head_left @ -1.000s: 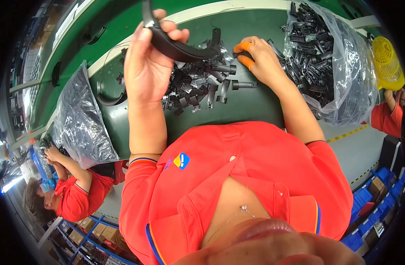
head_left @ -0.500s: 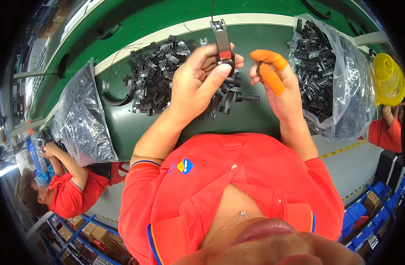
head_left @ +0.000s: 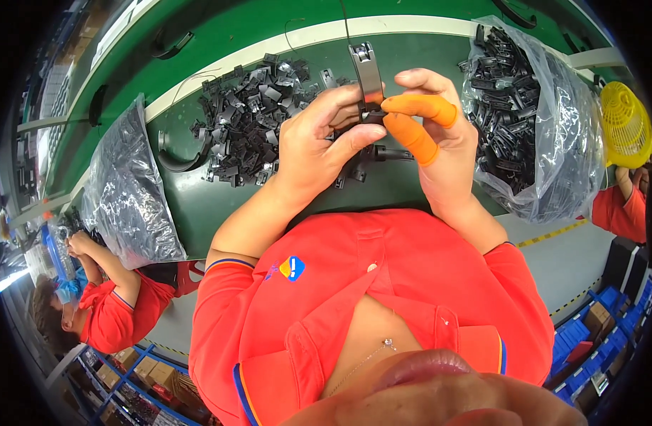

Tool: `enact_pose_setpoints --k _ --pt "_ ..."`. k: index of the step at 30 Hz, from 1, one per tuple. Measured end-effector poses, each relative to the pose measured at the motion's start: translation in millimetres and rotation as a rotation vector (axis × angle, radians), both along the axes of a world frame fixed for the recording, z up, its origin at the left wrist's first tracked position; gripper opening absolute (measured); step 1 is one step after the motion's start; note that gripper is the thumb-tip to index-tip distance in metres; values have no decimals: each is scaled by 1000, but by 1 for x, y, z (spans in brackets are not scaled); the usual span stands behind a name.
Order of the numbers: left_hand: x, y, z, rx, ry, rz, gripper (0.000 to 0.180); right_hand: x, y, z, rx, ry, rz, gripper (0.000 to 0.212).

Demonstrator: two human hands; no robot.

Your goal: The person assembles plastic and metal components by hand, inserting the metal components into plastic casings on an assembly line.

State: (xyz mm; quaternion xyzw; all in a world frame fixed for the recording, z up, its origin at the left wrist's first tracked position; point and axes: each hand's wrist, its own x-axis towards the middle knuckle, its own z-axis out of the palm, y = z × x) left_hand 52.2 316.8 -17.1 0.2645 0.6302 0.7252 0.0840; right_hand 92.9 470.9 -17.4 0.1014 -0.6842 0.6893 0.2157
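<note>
My left hand is closed round a black curved plastic band, which stands upright with its slotted end up. Two fingers of my right hand wear orange finger cots. Their tips pinch together at the band's lower end, against a small dark plastic piece that they mostly hide. Below and behind my hands, several loose black plastic parts lie on the green table.
A heap of small black parts lies left of my hands, beside a curved black band. Clear plastic bags stand at the left and right, the right one full of black parts. A yellow basket is at far right. Co-workers sit on both sides.
My right hand has moved left to the band, bringing the small dark piece in its fingertips against the lower end. The band has shifted slightly right.
</note>
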Motion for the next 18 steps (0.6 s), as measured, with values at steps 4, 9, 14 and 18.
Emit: enact_pose_setpoints --k 4,9,14,18 --pt "1 -2 -1 -52 -15 -23 33 -2 1 6 162 39 7 24" --pt "-1 -1 -5 -237 231 -89 31 -4 -1 9 -297 -179 134 38" --pt "7 4 -10 -143 64 -167 30 -1 1 10 -81 -278 216 30" --pt "14 12 -11 101 -146 -228 27 4 -3 9 -69 -264 161 29"
